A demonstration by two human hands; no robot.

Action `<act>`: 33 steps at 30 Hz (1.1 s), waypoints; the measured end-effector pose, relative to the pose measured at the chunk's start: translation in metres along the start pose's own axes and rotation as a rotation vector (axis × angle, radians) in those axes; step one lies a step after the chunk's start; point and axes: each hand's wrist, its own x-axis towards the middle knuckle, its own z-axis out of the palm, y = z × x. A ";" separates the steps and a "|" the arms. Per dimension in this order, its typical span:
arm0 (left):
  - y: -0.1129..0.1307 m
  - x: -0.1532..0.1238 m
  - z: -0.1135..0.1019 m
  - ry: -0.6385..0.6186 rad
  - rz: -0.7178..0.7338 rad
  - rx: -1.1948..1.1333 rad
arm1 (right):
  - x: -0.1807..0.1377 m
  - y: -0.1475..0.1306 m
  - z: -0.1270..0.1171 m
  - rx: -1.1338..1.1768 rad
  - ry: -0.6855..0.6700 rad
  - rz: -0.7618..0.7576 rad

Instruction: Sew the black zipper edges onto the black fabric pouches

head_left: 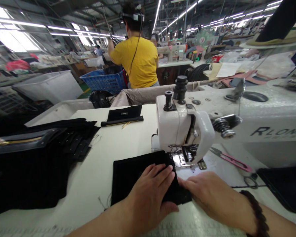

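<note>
A black fabric piece (128, 174) lies flat on the table, its right edge beside the presser foot (181, 161) of a white sewing machine (174, 125). My left hand (150, 194) rests on top of it, palm down with fingers stretched out and thumb apart. At the right edge of the fabric is my right hand (212, 197), its index finger reaching to the cloth and the other fingers folded in. Its fingertips press the edge near the foot; the underside of the grip is hidden. Behind the fabric sits a black pouch piece (124, 115) with a gold zipper.
A stack of black zippered pieces (39, 164) covers the table's left side. Pink-handled scissors (233, 159) lie under the machine arm, with a black panel (286, 187) farther right. Ahead are a blue basket (103, 80) and a person in a yellow shirt (140, 61).
</note>
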 end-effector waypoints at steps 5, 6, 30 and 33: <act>0.006 -0.008 -0.005 -0.047 0.139 0.115 | -0.020 -0.003 -0.023 0.126 0.054 0.016; 0.007 -0.008 -0.004 -0.019 0.139 0.124 | -0.021 -0.004 -0.021 0.081 0.102 0.011; 0.000 -0.008 0.020 0.150 0.189 0.281 | -0.006 -0.016 -0.006 -0.265 0.583 -0.329; 0.001 -0.007 0.024 0.207 0.180 0.270 | -0.006 -0.016 -0.005 -0.264 0.561 -0.295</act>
